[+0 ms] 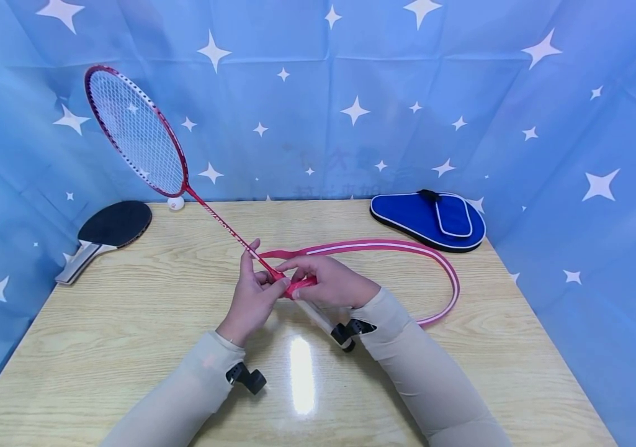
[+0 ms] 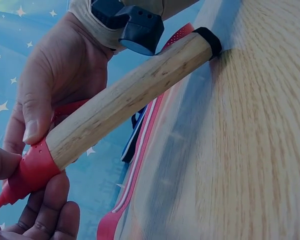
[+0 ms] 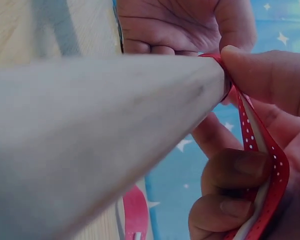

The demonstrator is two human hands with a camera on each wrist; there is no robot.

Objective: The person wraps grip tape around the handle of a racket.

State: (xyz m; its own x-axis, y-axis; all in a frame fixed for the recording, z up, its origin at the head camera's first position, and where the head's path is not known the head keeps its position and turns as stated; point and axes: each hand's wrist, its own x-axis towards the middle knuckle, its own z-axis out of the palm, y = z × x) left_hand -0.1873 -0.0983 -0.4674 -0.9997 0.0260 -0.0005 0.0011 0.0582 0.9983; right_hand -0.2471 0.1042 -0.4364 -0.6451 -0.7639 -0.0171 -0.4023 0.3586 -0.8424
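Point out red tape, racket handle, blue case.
Red tape (image 2: 37, 167): left wrist view, band wrapped on handle.
Racket handle (image 2: 131, 96): left wrist view, bare wood.
Blue case (image 1: 422, 217): head view, blue cover beside pocket.

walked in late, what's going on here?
A person's left grip holds a racket near where shaft meets handle, while the right grip holds red tape. The tape goes round the handle's top; below that it's bare wood. The loose length loops rightward over the table. A paddle and blue case lie behind, untouched.

Curtained-off booth, rm type unclear, blue star-print drapes (image 1: 306, 99) back & both sides, wood-grain tbl (image 1: 128, 335)
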